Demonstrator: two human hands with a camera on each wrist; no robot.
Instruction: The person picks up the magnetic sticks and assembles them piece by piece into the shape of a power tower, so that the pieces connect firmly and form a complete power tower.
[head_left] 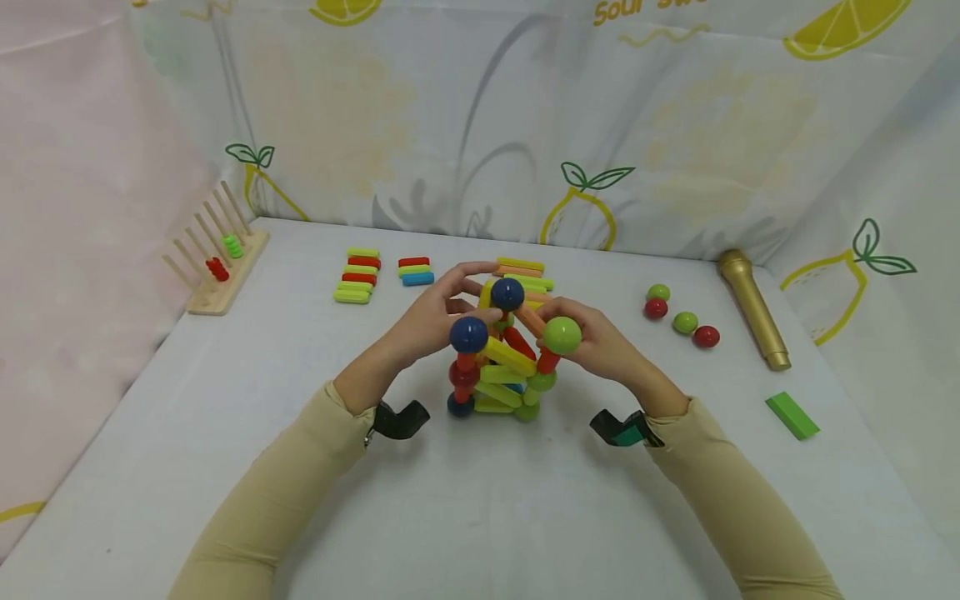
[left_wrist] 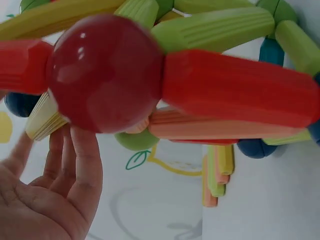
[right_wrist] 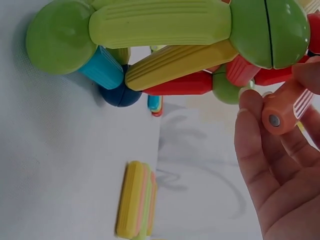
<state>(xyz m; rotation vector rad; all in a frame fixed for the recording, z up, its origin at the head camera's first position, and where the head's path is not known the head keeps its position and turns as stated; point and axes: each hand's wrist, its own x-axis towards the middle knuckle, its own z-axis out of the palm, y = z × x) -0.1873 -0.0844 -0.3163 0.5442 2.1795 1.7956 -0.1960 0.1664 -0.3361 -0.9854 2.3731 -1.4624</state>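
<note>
Clearly, the white table [head_left: 480,517] is the largest thing here, and it carries, near its middle, a standing structure [head_left: 501,373] of coloured rods and balls. The left hand [head_left: 427,321] is at its left side, the right hand [head_left: 600,340] at its right side; both are at the height of its upper part.

Among the balls, a light green ball [head_left: 562,335] stands at the top on the right, before the fingers of the right hand. A navy ball [head_left: 507,294] is farther from the person, between the two hands.

Of the rods, the yellow rod [head_left: 486,294] lies just left of the navy ball, and the left grip is nearly closed, with finger and thumb about this rod. The orange rod [head_left: 531,320] is in the right grip, which is narrow, pinching it between thumb and fingertips. The right hand is therefore the nearer one. The rod's long axis slants from beside the navy ball, downward and to the right; whether rod and ball touch, I cannot tell.

Smallest is the metal disc [right_wrist: 274,120] on the rod's bare end, which looks toward the right wrist. In my judgement, the move depends most on this slant between the navy ball and the right grip.
</note>
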